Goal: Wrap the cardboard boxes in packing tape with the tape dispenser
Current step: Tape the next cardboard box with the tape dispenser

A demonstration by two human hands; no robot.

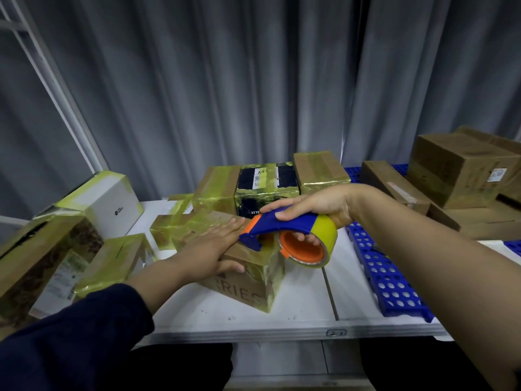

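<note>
The cardboard box [248, 273] at the table's [282, 314] middle is pressed flat under the left hand's [208, 249] straight fingers, while the tape dispenser [293, 235], gripped in the right hand [313, 206], is set against its top right edge.

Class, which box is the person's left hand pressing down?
The brown box printed RIES, nearest the front edge; the left hand lies flat on it.

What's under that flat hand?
The left hand presses flat on a cardboard box, partly taped. The box top beneath the palm is covered, so tape there cannot be seen.
</note>
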